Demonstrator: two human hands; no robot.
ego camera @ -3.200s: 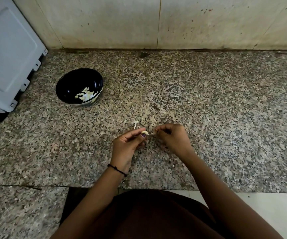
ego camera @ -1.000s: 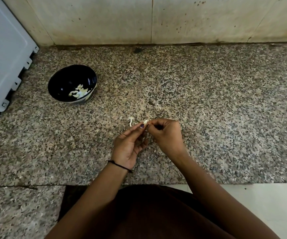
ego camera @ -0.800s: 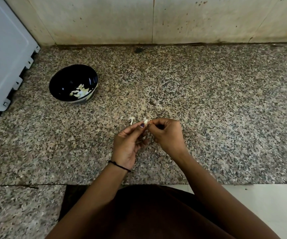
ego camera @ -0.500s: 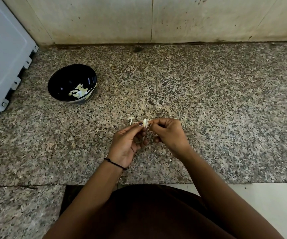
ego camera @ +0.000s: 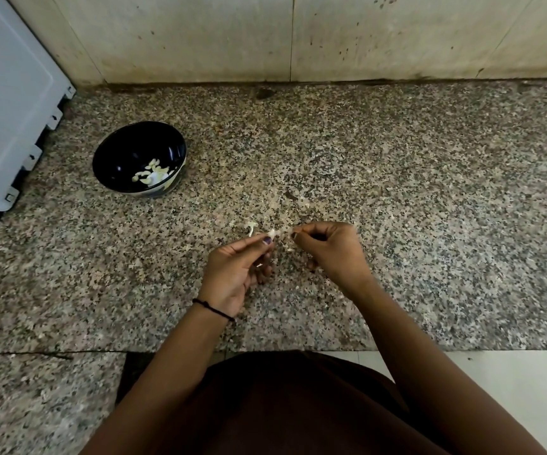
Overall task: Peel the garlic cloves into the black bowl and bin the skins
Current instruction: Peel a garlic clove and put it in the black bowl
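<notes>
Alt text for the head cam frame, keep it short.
Two hands peel a garlic clove over a speckled granite counter: left hand pinches the clove, right hand pinches its loose skin. A black bowl with peeled cloves sits farther left.

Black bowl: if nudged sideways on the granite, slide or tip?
Probably slides rather than tips: the black bowl sits upright and looks wider than tall. Load seems light: only a few peeled cloves inside. Glossy inner wall hints at a hard, slippery surface to pinch.
</notes>
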